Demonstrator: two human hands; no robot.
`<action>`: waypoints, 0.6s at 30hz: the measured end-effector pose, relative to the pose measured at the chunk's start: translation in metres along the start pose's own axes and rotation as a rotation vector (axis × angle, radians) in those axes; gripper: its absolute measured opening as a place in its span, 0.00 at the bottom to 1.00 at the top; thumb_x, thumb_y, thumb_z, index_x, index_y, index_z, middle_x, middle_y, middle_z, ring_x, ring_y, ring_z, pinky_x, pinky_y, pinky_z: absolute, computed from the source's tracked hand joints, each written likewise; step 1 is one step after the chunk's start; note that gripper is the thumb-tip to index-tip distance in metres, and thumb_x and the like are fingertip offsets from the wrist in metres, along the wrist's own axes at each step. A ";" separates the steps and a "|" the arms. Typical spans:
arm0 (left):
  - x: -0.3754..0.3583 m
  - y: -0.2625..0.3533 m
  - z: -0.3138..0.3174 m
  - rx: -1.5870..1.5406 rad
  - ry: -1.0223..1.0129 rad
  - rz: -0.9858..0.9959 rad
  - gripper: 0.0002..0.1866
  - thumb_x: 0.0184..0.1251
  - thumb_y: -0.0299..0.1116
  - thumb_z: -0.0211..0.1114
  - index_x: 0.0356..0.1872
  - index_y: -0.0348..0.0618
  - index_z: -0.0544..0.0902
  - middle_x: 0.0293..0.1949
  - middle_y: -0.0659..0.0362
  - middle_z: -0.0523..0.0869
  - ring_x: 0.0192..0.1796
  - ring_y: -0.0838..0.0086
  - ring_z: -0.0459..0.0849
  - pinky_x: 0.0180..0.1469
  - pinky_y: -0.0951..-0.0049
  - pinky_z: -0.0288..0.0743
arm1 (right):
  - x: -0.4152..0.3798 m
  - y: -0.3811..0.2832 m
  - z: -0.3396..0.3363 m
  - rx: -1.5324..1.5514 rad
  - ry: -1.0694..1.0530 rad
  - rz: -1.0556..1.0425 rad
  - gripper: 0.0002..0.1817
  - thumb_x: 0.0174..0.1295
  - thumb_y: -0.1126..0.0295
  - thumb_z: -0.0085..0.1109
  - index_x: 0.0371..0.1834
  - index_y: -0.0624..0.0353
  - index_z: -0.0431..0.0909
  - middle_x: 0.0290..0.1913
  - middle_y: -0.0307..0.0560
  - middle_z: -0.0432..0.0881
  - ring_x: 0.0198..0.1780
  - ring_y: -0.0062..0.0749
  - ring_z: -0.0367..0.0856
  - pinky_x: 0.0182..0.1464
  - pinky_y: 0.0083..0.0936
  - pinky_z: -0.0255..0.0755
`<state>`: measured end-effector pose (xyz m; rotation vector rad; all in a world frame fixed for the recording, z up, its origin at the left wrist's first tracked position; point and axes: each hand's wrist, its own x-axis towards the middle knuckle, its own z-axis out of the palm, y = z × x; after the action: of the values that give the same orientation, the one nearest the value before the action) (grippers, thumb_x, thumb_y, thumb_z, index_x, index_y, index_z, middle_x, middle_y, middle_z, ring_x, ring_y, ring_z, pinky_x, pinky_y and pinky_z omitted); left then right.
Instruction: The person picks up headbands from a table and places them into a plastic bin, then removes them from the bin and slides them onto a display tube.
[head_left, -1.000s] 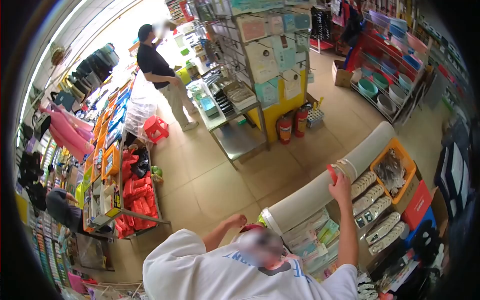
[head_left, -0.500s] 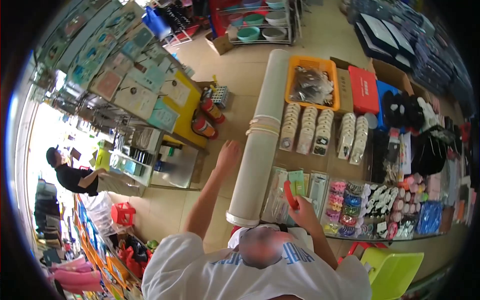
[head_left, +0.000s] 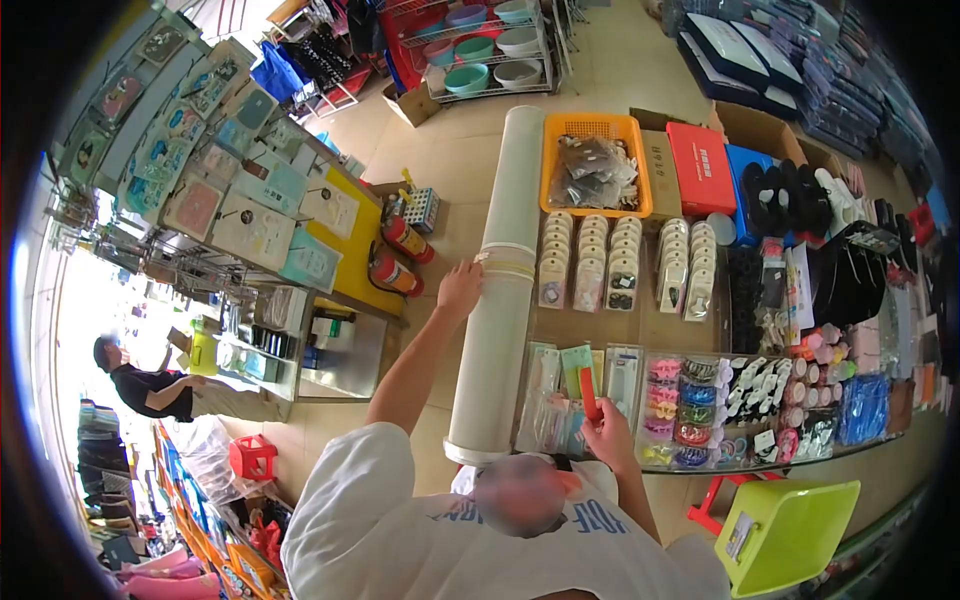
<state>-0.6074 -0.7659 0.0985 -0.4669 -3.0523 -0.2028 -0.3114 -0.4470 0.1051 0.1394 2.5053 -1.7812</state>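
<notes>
While your right hand (head_left: 608, 437) grips a red tool (head_left: 588, 393) by one end, apparently leaving its length free, packets (head_left: 543, 390) lie just left of it. Your left hand (head_left: 460, 290) is at the white roll (head_left: 492, 360); I cannot tell if it grips. Beside its fingertips, bands (head_left: 508, 261) circle the roll, presumably keeping it wound. Beyond, an orange basket (head_left: 597, 210) corrals loose bags (head_left: 590, 172).

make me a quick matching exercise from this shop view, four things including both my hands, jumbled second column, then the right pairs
Things
1. left hand
2. right hand
3. basket
4. bin

Place, colour or state
A. orange
B. at the bands round the roll
C. lime green
D. gripping a red item

Right pairs: 1-B, 2-D, 3-A, 4-C
</notes>
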 end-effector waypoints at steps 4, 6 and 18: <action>-0.009 0.002 -0.014 0.032 0.110 0.111 0.08 0.59 0.30 0.61 0.40 0.46 0.81 0.44 0.55 0.80 0.52 0.59 0.81 0.52 0.57 0.77 | 0.006 0.005 0.002 -0.011 -0.032 0.037 0.13 0.56 0.73 0.62 0.42 0.63 0.72 0.31 0.53 0.82 0.32 0.42 0.85 0.36 0.34 0.78; -0.013 0.005 -0.030 0.030 0.065 0.123 0.07 0.59 0.30 0.60 0.39 0.46 0.81 0.44 0.56 0.80 0.52 0.60 0.81 0.52 0.58 0.77 | 0.009 0.005 0.004 -0.045 -0.040 0.022 0.13 0.56 0.73 0.62 0.42 0.63 0.72 0.32 0.53 0.82 0.33 0.43 0.85 0.37 0.35 0.77; -0.066 0.022 -0.148 0.057 0.257 0.150 0.08 0.68 0.34 0.59 0.40 0.42 0.81 0.41 0.56 0.78 0.46 0.60 0.81 0.48 0.60 0.78 | 0.011 -0.003 0.030 -0.093 -0.218 -0.099 0.13 0.55 0.72 0.63 0.42 0.62 0.73 0.33 0.55 0.83 0.35 0.49 0.84 0.38 0.39 0.76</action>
<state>-0.5335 -0.7847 0.2431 -0.6116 -2.7517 -0.1552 -0.3231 -0.4761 0.0966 -0.1762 2.4698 -1.6101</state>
